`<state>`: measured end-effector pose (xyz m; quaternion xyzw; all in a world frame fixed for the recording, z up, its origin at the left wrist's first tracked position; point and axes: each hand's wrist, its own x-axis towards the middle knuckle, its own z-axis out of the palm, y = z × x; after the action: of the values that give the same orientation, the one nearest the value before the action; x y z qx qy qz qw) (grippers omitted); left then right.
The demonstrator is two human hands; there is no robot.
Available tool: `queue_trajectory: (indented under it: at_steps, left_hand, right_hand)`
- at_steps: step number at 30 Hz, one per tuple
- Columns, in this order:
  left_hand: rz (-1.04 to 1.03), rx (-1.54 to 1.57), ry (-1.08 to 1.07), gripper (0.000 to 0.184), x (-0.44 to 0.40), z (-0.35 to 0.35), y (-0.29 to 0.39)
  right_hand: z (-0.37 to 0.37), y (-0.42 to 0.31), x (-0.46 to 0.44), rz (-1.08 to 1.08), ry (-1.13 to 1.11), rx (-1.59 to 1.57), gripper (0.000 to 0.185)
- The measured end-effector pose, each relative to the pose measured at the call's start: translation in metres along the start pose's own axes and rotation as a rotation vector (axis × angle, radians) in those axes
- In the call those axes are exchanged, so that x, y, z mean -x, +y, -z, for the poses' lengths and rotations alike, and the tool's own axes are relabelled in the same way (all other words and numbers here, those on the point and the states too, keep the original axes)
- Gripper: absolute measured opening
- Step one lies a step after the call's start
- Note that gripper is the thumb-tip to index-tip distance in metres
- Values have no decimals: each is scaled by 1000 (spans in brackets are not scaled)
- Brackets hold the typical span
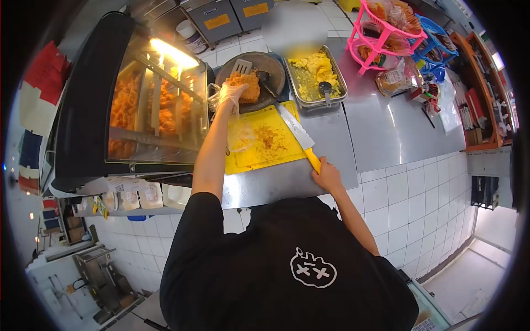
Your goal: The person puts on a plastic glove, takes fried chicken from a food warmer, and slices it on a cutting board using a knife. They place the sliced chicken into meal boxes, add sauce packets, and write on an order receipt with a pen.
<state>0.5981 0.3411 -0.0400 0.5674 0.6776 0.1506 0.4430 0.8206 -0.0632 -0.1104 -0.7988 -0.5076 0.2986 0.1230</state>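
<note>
My left hand [234, 94], in a clear plastic glove, grips a breaded fried cutlet [250, 88] over a round dark board [270, 64]. A slotted metal spatula [241, 67] lies just behind the cutlet, and a black utensil [268, 81] rests on the board beside it. My right hand [329, 176] is closed around the yellow handle of a large knife [296, 128]. The blade points away from me, over the right edge of a yellow cutting board [248, 156] scattered with brown crumbs [271, 139].
To the left stands a lit glass warming cabinet [160, 105] full of fried food. A metal tray [345, 91] of yellow food with a ladle [326, 90] sits behind the knife. Pink tiered baskets [369, 45] and bagged goods [397, 80] occupy the back right counter [397, 132].
</note>
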Motion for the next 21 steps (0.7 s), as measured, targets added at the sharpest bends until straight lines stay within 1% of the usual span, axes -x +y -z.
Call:
queue_trajectory:
  at_steps: [1,4,7,8,9,11,12,13,14,15,17,18,20,21]
  left_hand:
    - [76,-202,20,93,18,5,14]
    - [-203,-294,420,102,26,1,-7]
    - [-336,-409,606,102,32,10,-27]
    - [-381,-400,592,94,38,11,-33]
    - [-370,-319,521,91,48,12,-43]
    - [-353,-163,382,86,106,17,-34]
    - [-377,-341,482,81,109,5,-61]
    - [-403,-521,581,76,100,-15,-102]
    - [-425,-704,674,71,100,-28,-126]
    - [-346,-656,592,66,118,-32,-119]
    - [-188,-549,427,57,156,-36,-92]
    - [-180,-577,374,52,143,-41,-110]
    - [-168,-628,263,44,102,-55,-167]
    - [-235,-631,317,44,97,-54,-174]
  right_hand:
    - [2,6,-1,43,4,-21,45]
    - [8,16,-4,150,-4,-91,46]
    - [17,24,-4,190,-38,-147,47]
    - [18,27,-2,204,-43,-151,47]
    - [18,29,-3,218,-52,-155,48]
    - [26,24,-7,189,-57,-207,45]
    - [29,23,-9,170,-61,-232,44]
    - [28,23,-16,145,-107,-273,41]
    - [28,25,-23,118,-153,-314,39]
    - [26,27,-30,91,-196,-354,37]
    - [25,29,-41,134,-191,-340,32]
    - [24,30,-45,158,-189,-330,30]
    - [26,29,-49,167,-218,-333,30]
    - [27,30,-52,171,-229,-333,29]
